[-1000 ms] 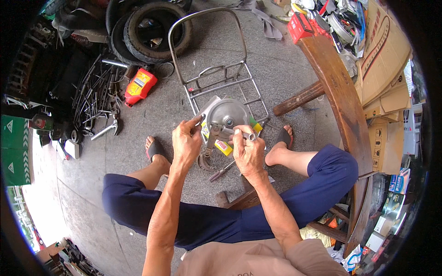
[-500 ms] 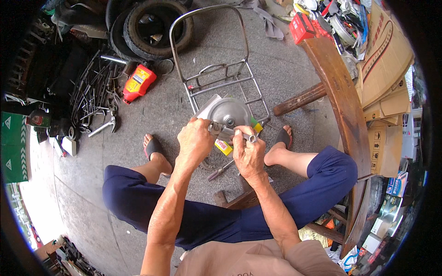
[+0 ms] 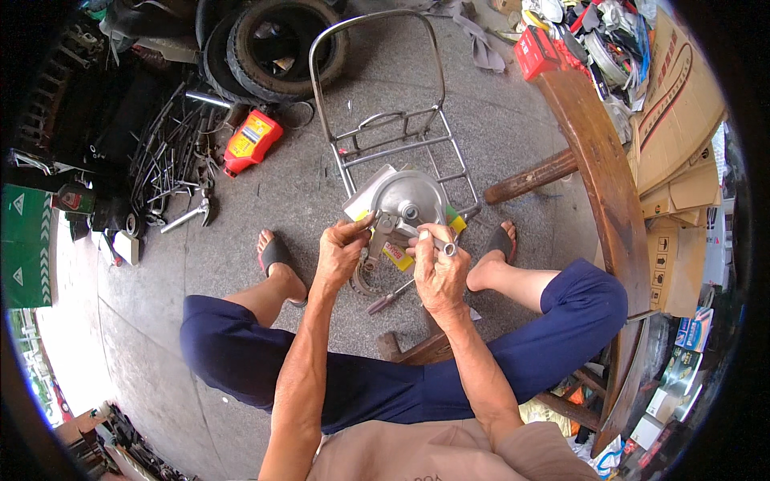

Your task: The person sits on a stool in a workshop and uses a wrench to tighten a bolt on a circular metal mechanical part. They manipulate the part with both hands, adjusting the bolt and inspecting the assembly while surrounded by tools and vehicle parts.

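Note:
A round silver metal drum [image 3: 411,192] with a central hub stands between my feet, against a metal rack frame [image 3: 399,154]. My left hand [image 3: 342,252] is at the drum's left side. Its index finger and thumb come close together beside a metal lever arm [image 3: 383,234]; anything pinched between them is too small to make out. My right hand [image 3: 439,276] is wrapped round a socket wrench [image 3: 449,249], its round hollow end pointing up toward me. The wrench's other end lies over the drum's lower part. A yellow box [image 3: 398,256] shows under the drum.
A screwdriver [image 3: 391,297] lies on the floor near me. Left are a red bottle [image 3: 253,143], a hammer [image 3: 189,215] and a pile of metal tools [image 3: 164,152]. Tyres [image 3: 285,48] rest behind. A wooden bench [image 3: 597,168] and cardboard [image 3: 678,264] stand at the right.
My left hand has shifted down and left off the drum's lever arm, its fist loosening to finger and thumb. My right hand still grips the wrench. The whole view has shifted slightly.

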